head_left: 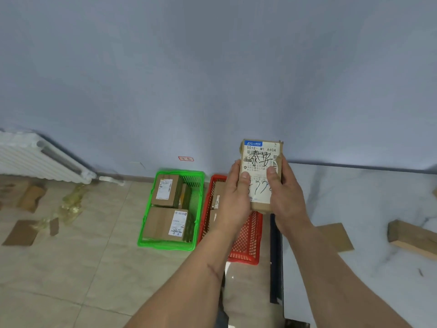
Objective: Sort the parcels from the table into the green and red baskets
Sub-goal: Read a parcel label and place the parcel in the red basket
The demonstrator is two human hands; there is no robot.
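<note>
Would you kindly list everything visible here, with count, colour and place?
held parcel: one, brown with white label, raised in both hands
green basket: one, on floor, holding at least two brown parcels
red basket: one, right of green, holding a parcel, partly hidden
table: one, white marbled, right
wooden block: one, on table
cardboard piece: one, on table
radiator: one, white, left wall
cardboard scraps: several, floor
left hand: grips parcel
right hand: grips parcel

Two bare forearms reach forward from the bottom edge, angling toward each other. The left hand (233, 197) and right hand (285, 195) are raised side by side, backs toward the camera, thumbs pointing up and pressed flat. The fingers seem curled behind, though they are hidden.
</note>
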